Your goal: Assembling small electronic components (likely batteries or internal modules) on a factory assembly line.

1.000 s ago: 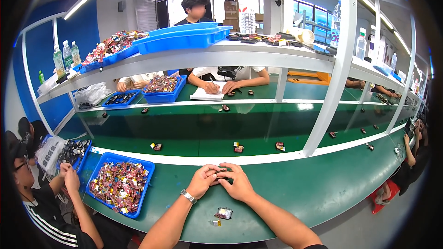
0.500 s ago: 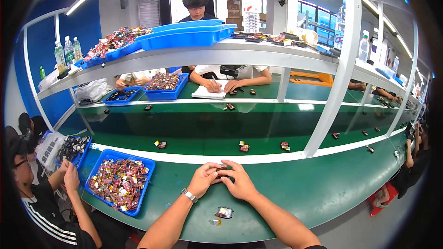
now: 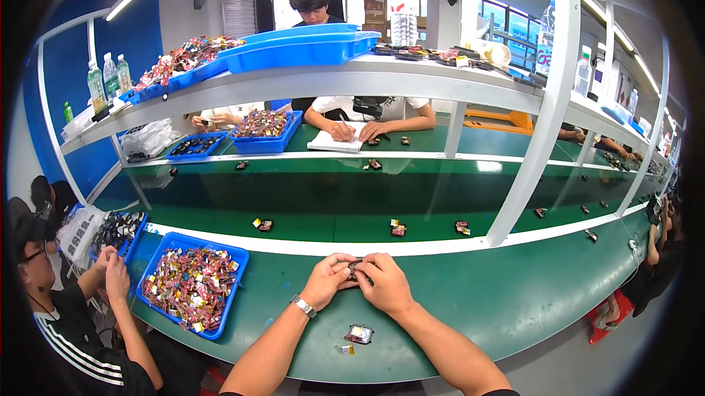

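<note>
Fingers (image 3: pixel 340 257): both sets drawn together, grasping one small dark part (image 3: pixel 355 270); much of its outline hidden.
Left hand (image 3: pixel 325 284): curled round the part from the left, silver watch (image 3: pixel 302 306) on the wrist.
Right hand (image 3: pixel 387 286): fingers bent over the part from the right, tips on it.
Dark part: between the two hands, over the green counter (image 3: pixel 470 308), near the white rail (image 3: pixel 411 249); cannot tell if it touches the surface.
Module (image 3: pixel 359 333): silver-faced, dark-edged, lying on the counter between the forearms.
Tag (image 3: pixel 346 350): small, yellow and white, just beside the module on the near side.
Blue tray (image 3: pixel 243 258): on the counter, left of the left forearm, heaped with red, yellow and white pieces (image 3: pixel 191 286).
Lane (image 3: pixel 330 209): green, beyond the rail; three small pieces spaced out along its near side.
Neighbour (image 3: pixel 88 337): at left, striped dark sleeve, hands together beside black parts (image 3: pixel 121 231) and a clear bag (image 3: pixel 79 234).
Writer (image 3: pixel 343 131): opposite, one hand on a notebook (image 3: pixel 327 143).
Shelf (image 3: pixel 316 89): white, raised over the lane, carrying stacked blue trays (image 3: pixel 305 53), another red heap (image 3: pixel 183 59) and bottles (image 3: pixel 110 76).
</note>
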The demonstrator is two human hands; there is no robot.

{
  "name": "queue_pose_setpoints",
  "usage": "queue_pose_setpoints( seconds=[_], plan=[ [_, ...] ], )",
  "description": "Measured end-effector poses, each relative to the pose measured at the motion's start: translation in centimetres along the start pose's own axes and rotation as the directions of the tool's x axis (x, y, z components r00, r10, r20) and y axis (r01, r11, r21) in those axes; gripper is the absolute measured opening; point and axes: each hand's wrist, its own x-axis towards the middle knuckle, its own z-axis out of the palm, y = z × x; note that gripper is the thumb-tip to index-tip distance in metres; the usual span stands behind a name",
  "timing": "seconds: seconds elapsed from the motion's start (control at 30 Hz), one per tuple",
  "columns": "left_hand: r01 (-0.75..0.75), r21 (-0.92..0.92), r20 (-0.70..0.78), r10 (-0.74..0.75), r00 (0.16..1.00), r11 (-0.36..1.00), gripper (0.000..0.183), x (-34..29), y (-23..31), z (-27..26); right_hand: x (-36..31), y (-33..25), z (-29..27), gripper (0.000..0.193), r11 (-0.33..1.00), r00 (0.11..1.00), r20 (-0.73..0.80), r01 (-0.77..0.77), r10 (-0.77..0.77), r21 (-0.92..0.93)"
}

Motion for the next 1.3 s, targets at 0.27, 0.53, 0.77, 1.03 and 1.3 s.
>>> queue_pose_setpoints(
  seconds=[0.27, 0.53, 0.77, 1.03, 1.3],
  plan=[
    [-0.005, -0.032, 0.027, 0.006, 1.0, 0.999, 0.023, -0.1, 0.1, 0.3, -0.3, 0.0, 0.1, 0.015, 0.996, 1.0, -0.01, 0.01, -0.011, -0.083],
    [0.029, 0.017, -0.002, -0.029, 1.0, 0.999, 0.022, -0.1, 0.3, 0.5, -0.4, 0.2, 0.5, 0.01, 0.99, 0.998, -0.017, 0.066, -0.068, -0.124],
    [0.023, 0.016, -0.022, -0.022, 1.0, 1.0, 0.022, -0.1, 0.2, 0.6, -0.6, 0.8, 0.9, 0.013, 0.978, 0.993, -0.021, 0.112, -0.117, -0.173],
    [-0.071, -0.071, -0.124, 0.062, 0.99, 0.995, 0.037, 0.3, 0.1, 0.7, 0.9, 2.3, 1.7, 0.031, 0.998, 0.993, 0.115, -0.007, 0.015, -0.064],
    [-0.055, 0.022, -0.098, 0.057, 0.994, 0.998, 0.038, 0.0, 0.4, 1.2, 4.9, 10.3, 3.9, 0.036, 0.896, 0.929, 0.107, -0.306, 0.355, -0.322]
  ],
)
